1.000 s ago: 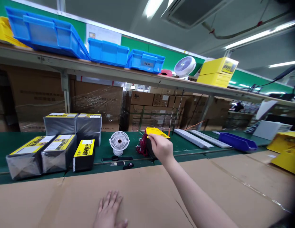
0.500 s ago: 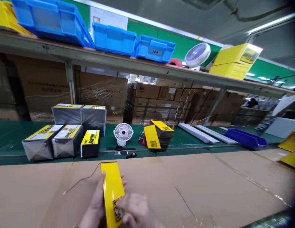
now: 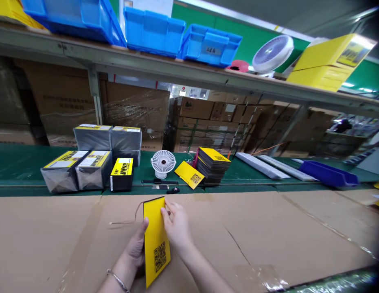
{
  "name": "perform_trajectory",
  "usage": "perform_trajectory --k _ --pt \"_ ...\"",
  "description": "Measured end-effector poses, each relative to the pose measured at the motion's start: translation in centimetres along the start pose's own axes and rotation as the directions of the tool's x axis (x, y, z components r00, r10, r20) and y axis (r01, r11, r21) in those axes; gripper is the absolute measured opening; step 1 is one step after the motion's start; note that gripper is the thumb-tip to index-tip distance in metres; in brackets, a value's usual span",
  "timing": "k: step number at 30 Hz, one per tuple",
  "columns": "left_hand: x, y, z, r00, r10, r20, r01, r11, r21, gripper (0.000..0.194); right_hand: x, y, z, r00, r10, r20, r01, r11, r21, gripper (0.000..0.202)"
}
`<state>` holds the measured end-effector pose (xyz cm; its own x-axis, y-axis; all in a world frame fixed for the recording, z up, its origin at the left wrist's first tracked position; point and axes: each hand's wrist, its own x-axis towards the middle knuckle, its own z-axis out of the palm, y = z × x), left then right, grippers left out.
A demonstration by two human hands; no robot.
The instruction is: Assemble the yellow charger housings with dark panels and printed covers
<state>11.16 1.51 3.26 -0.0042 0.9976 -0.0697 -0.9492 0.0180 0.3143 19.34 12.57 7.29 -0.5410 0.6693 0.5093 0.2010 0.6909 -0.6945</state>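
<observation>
A stiff yellow card (image 3: pixel 152 232) with a printed QR code stands tilted between my hands, and a thin brown wire (image 3: pixel 136 211) trails from its upper left. My left hand (image 3: pixel 136 246) grips the card's left edge, thumb on the front and fingers hidden behind. At the upper right edge, my right hand (image 3: pixel 177 224) pinches the card, its thumb near a small dark round spot. Beyond the hands is a stack of similar cards (image 3: pixel 212 167), with one loose yellow card (image 3: pixel 189 174) lying slanted against its left side.
Brown cardboard (image 3: pixel 256 228) covers the near worktop. Behind it stand wrapped boxes (image 3: pixel 62 175), a black-and-yellow box (image 3: pixel 122 175), a small white fan (image 3: pixel 163 162), a watch-like strap (image 3: pixel 158 182) and a blue bin (image 3: pixel 328 174). A shelf (image 3: pixel 201 75) runs overhead.
My right hand has moved from the QR code up to the card's top right edge. The card has turned somewhat, and its wire has swung. By the stack, the loose card has slumped from upright.
</observation>
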Motion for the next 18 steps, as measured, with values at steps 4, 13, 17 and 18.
perform_trajectory --k 4,13,17,18 --pt "-0.1 0.2 0.4 1.000 0.004 0.003 -0.004 1.000 0.013 0.060 0.4 -0.4 -0.3 0.996 -0.045 -0.078 0.046 0.999 0.016 0.020" --pt "0.0 1.7 2.2 0.965 0.246 -0.085 -0.250 0.968 -0.036 0.083 -1.9 -3.8 -7.6 0.773 -0.165 0.612 -0.125 0.907 0.402 0.005" --pt "-0.4 2.3 1.8 0.949 0.240 -0.205 -0.245 0.969 0.000 0.078 -1.7 2.1 -17.9 0.971 0.137 0.198 -0.219 0.847 0.485 0.020" --pt "-0.4 2.3 1.8 0.944 0.245 -0.219 -0.249 0.968 0.010 0.076 -1.7 4.3 -20.9 0.974 0.216 -0.059 -0.174 0.896 0.409 0.030"
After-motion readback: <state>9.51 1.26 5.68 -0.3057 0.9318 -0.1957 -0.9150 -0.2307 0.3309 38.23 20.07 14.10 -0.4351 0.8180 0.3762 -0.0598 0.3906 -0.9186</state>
